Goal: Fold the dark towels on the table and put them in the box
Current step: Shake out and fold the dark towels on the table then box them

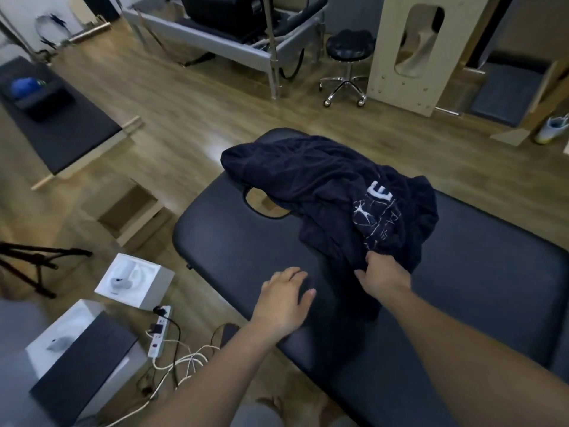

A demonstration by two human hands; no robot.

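A black padded table [240, 241] runs from the centre of the frame to the lower right. On its upper middle lies a crumpled heap of dark towels [308, 183], navy, unfolded, partly covering an oval hole in the table's padding. How many towels are in the heap cannot be told.

Left of the table, on the wooden floor at centre left, stands an open cardboard box [132, 211], blurred, well apart from the heap. It is probably the box the towels go into.

The left hand [283, 300] lies open and flat on the bare table at lower centre, fingers spread, just beside the cloth. The right hand [381, 275], to its right, is closed on the near edge of the heap and pinches a bunch of cloth.

A white print [375, 208] shows on the cloth above the right hand.

The step appears to be the very start: taking hold of one towel to separate it. Nothing is folded or boxed yet. The next move likely calls for drawing that edge clear, finding corners with both hands, and spreading the towel flat on the bare table.
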